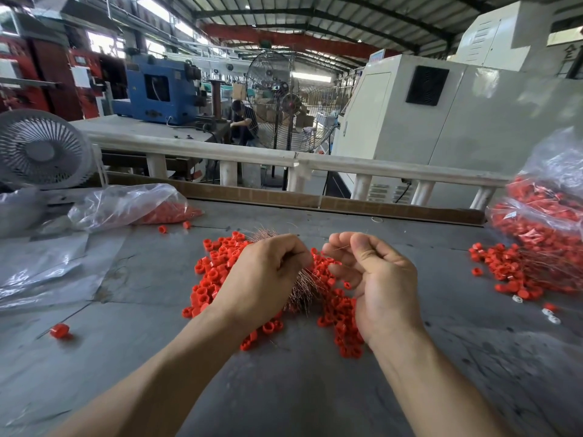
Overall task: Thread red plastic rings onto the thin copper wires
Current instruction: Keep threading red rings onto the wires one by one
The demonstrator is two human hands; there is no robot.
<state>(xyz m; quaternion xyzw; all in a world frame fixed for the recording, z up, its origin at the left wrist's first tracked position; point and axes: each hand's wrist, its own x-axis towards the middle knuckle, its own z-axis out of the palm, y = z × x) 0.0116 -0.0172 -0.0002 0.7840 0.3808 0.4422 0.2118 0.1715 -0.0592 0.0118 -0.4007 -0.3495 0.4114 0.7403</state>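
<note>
A worker's right hand (pixel 375 272) pinches a thin copper wire (pixel 339 247); the left hand (pixel 268 272) curls above the red plastic rings (pixel 214 272), contents unseen. The slender wire could slip or bend.

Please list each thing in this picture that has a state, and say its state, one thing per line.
left hand: curled, fingertips pinched together; held item not visible.
right hand: pinches a thin copper wire.
red rings: loose heap on table.
wire bundle: lying among the rings.
left plastic bag: open, lying flat.
small fan: cannot tell if running.
</note>
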